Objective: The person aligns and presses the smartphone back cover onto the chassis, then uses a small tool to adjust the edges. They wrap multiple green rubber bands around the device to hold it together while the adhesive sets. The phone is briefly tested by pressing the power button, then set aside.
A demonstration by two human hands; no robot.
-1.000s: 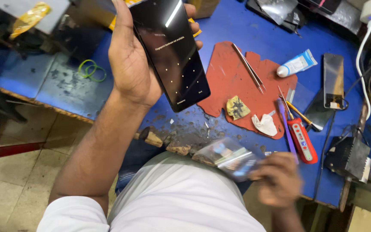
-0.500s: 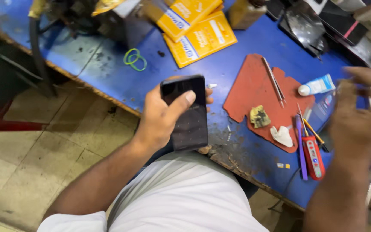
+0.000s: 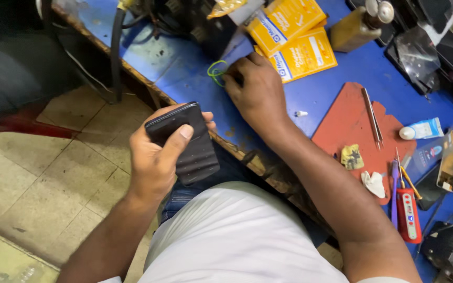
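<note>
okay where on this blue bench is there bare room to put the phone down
Barest: the blue top between the yellow boxes and the red mat, and the near edge by the green rubber bands. The right end is crowded with tools, around the red screwdriver.

Phone (image 3: pixel 184 144) under the left fingers (image 3: pixel 184 132) is glossy black with a faint dot grid. Rubber band (image 3: pixel 216 71) at the right fingertips (image 3: pixel 233 78) is bright green, on a scuffed blue desk (image 3: pixel 321 89). Just past those fingers: yellow-orange boxes (image 3: pixel 294 39). Red mat (image 3: pixel 349 128) too.

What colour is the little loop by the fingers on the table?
Green: the thin rubber-band loop beside the right hand, head view.
</note>
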